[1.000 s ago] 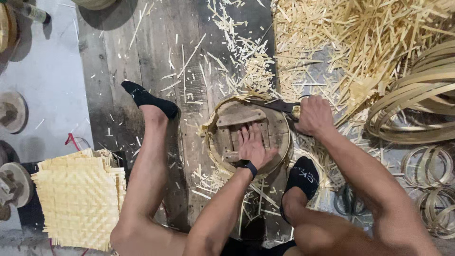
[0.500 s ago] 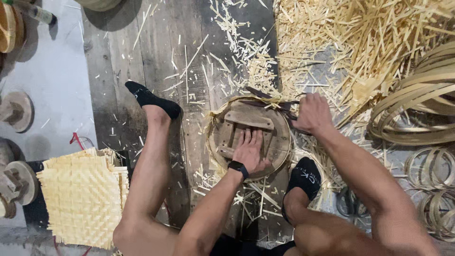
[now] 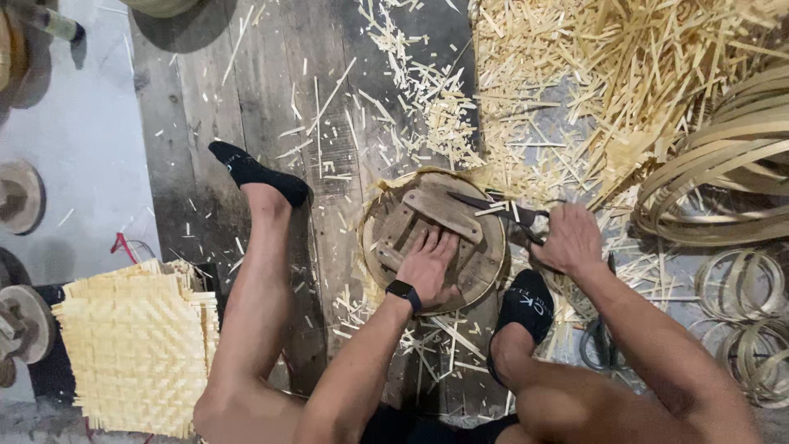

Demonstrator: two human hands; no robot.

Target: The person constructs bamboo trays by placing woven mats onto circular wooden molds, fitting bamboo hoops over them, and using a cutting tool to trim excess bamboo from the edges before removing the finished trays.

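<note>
Little has shifted since half a second ago: left hand [image 3: 429, 267] remains flat on the round form, right hand [image 3: 569, 238] sits a touch lower at the form's right edge, blade angle slightly changed. Round wooden form [image 3: 436, 238] lies on the plank floor [image 3: 246, 99] at frame centre, a wooden crossbar [image 3: 441, 215] fixed across its top. Left hand pressing down on the form's lower half, fingers [image 3: 419, 243] spread apart and flat, clamped on nothing; black watch [image 3: 403, 293] on the wrist. Right hand closed round the handle of a dark cutter [image 3: 497, 205], fingers curled tight on it; the blade reaches left over the form's upper right rim. Whether it is a knife or shears, cannot tell. Thin woven edge of pale strips shows around the form's rim at left. Both legs bare, black socks: one foot [image 3: 255, 173] stretched out to the left of the form, the other [image 3: 526, 304] tucked just below the right hand, near the form's lower right. Heap of pale bamboo offcuts [image 3: 625, 74] fills the upper right; loose slivers scattered across the planks around the form. Coiled bamboo strips [image 3: 723, 164] at right edge, smaller hoops [image 3: 740, 288] below them. Stack of woven square mats [image 3: 136, 345] at lower left.
</note>
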